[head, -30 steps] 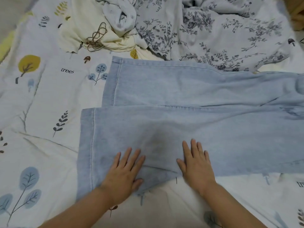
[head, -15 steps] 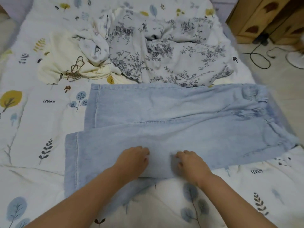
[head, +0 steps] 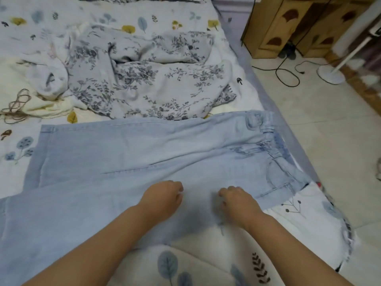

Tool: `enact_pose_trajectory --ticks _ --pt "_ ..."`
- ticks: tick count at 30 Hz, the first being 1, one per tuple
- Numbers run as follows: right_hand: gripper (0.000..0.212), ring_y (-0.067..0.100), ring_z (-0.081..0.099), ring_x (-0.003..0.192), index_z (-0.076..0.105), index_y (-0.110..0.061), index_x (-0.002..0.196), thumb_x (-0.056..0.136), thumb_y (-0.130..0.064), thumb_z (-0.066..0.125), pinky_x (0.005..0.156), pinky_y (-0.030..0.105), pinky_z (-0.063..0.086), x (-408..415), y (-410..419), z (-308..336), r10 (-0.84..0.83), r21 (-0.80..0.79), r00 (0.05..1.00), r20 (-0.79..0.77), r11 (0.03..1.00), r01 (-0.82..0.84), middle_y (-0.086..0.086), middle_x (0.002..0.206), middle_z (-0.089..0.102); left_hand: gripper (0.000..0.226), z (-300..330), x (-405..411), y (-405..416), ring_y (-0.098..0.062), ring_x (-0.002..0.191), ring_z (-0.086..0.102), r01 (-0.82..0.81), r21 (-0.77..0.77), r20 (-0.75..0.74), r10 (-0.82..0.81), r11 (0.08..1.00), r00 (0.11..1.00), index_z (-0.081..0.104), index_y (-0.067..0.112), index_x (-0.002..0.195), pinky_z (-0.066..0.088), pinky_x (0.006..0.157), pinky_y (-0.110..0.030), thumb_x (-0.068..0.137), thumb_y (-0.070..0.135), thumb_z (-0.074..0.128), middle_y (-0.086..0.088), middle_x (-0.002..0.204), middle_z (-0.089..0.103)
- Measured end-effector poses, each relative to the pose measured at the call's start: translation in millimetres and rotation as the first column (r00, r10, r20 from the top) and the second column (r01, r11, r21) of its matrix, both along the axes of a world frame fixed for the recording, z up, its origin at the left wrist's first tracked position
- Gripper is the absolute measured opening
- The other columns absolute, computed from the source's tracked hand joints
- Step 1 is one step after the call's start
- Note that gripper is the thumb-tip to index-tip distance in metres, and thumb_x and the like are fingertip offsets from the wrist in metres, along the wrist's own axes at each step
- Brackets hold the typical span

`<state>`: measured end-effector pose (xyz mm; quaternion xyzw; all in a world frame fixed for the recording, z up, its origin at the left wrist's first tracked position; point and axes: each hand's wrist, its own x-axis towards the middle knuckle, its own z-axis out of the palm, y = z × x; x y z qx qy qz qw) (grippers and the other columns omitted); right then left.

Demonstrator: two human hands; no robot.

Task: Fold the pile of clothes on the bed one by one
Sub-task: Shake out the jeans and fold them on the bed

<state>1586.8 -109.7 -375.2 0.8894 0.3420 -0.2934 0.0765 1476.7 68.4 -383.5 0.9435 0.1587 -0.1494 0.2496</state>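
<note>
My left hand (head: pixel 162 198) and right hand (head: pixel 237 200) both sit on the jeans (head: pixel 134 149), fingers curled into the near leg; whether they actually pinch denim I cannot tell. The jeans lie across the bed (head: pixel 206 250), waistband toward its right edge, just in front of the floral garment (head: pixel 148 79). I judge a careless lift could drag the far leg askew, or tip the waistband off the bed. I count one pair of jeans, one floral garment, one cream garment (head: pixel 41 104) behind the jeans' hems, and one pale bundle (head: pixel 49 79).
</note>
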Motion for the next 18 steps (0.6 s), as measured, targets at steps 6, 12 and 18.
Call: enact_pose_trajectory --ticks 6,12,18 --pt "0.035 0.023 0.038 0.123 0.044 -0.013 0.128 0.093 -0.015 0.042 0.095 0.033 0.034 71.8 -64.5 -9.5 0.069 -0.019 0.993 0.090 0.998 -0.068 0.009 0.131 0.043 0.031 -22.7 70.7 -76.2 -0.023 0.110 0.054 -0.009 -0.018 -0.021 0.009 1.000 1.000 0.054 0.018 0.121 0.040 0.088 -0.027 0.095 0.023 0.039 -0.004 0.120 0.059" --pt "0.078 0.026 -0.009 0.144 0.010 -0.020 0.148 0.085 0.000 0.051 0.113 0.052 -0.001 120.8 -121.5 -24.2 0.176 -0.110 0.976 0.125 0.980 -0.163 0.009 0.156 -0.007 0.032 -47.6 103.8 -135.5 -0.026 0.112 0.049 0.055 -0.012 -0.095 -0.056 0.998 0.994 0.051 0.015 0.122 0.041 0.088 -0.032 0.093 0.025 0.040 -0.007 0.123 0.051" --pt "0.095 0.029 -0.011 0.144 -0.006 -0.018 0.149 0.083 -0.010 0.062 0.115 0.050 -0.001 149.7 -146.3 -47.4 0.196 -0.177 0.964 0.180 0.970 -0.165 0.013 0.155 -0.011 0.052 -71.0 105.5 -164.3 -0.023 0.130 0.030 0.186 0.107 -0.181 -0.165 0.977 0.970 0.033 0.017 0.133 0.035 0.097 -0.037 0.090 0.042 0.046 -0.006 0.141 0.027"
